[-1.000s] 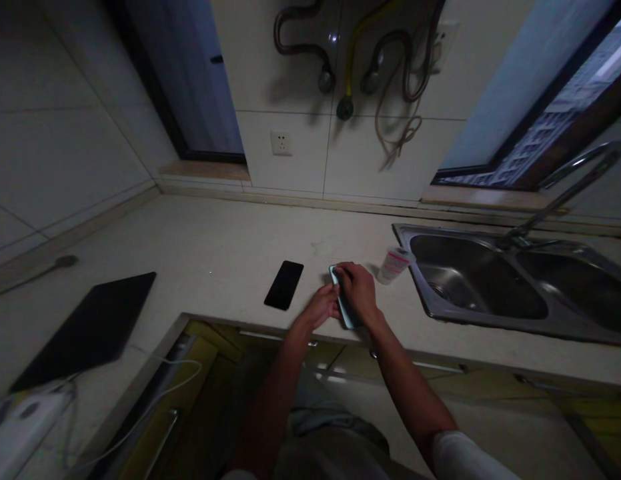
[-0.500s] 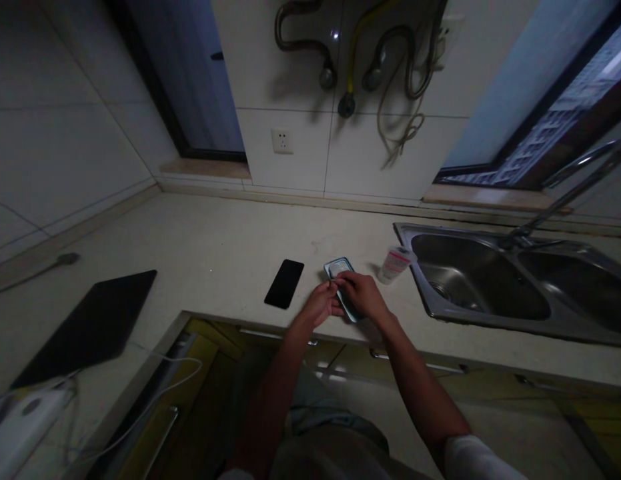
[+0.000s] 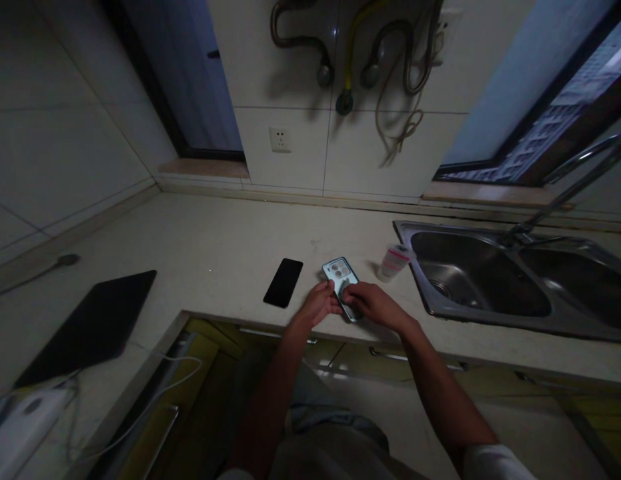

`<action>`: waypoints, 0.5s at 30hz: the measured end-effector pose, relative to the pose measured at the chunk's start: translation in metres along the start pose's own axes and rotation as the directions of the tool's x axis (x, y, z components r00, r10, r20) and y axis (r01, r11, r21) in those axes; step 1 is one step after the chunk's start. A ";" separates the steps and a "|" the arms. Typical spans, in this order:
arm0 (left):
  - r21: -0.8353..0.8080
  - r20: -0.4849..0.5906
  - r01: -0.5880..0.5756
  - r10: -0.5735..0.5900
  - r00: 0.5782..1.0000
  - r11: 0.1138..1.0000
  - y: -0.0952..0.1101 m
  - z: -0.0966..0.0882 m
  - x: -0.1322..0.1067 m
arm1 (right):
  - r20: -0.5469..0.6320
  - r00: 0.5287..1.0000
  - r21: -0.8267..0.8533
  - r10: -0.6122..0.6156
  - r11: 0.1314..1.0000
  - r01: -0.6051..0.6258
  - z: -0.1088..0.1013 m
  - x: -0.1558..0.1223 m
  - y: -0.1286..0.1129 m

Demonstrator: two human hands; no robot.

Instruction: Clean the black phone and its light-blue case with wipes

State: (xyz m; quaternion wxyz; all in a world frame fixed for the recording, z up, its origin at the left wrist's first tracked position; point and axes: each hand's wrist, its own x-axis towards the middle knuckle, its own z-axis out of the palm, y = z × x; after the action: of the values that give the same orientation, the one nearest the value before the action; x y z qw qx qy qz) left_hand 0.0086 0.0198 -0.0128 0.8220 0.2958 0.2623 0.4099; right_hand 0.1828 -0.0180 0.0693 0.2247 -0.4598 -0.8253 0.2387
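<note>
A light blue phone lies back up on the counter, its camera block toward the far end. My left hand holds the phone's left edge, thumb on top and fingers along the side. Over the phone's lower half, my right hand is closed, fingertips pinched against its back. A small greyish piece shows at those fingertips; its kind is too small to tell. To the left of the hands lies a black phone, dark screen up. A clear plastic cup with a pink band stands to the right.
A double steel sink with a tall faucet is on the right. On the left counter lie a black flat panel, a white device and a white cable. Pipes hang on the wall.
My right hand has moved down and right from the camera block to the phone's lower half, uncovering the cameras. My left hand stays at the phone's left edge.
</note>
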 end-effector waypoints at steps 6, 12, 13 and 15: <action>0.045 -0.016 -0.024 0.025 1.000 0.999 -0.001 0.004 -0.001 | 0.177 0.981 -0.083 -0.078 0.992 0.093 -0.013 -0.022 -0.003; 0.108 -0.030 -0.019 0.022 0.999 0.994 -0.001 0.004 -0.001 | 0.210 0.977 -0.248 -0.022 0.966 0.075 -0.018 -0.030 -0.004; 0.113 -0.034 -0.020 0.024 0.999 0.993 -0.002 0.004 -0.001 | 0.211 0.977 -0.290 0.004 0.955 0.059 -0.020 -0.030 -0.002; 0.121 -0.047 -0.026 0.031 0.998 0.992 -0.002 0.004 -0.001 | 0.212 0.975 -0.382 0.068 0.924 0.018 -0.022 -0.029 0.002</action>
State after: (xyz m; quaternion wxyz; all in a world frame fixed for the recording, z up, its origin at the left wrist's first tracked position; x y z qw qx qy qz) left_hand 0.0115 0.0165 -0.0116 0.7902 0.3382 0.3022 0.4122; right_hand 0.2114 -0.0384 0.0810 0.0347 -0.4760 -0.8697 0.1260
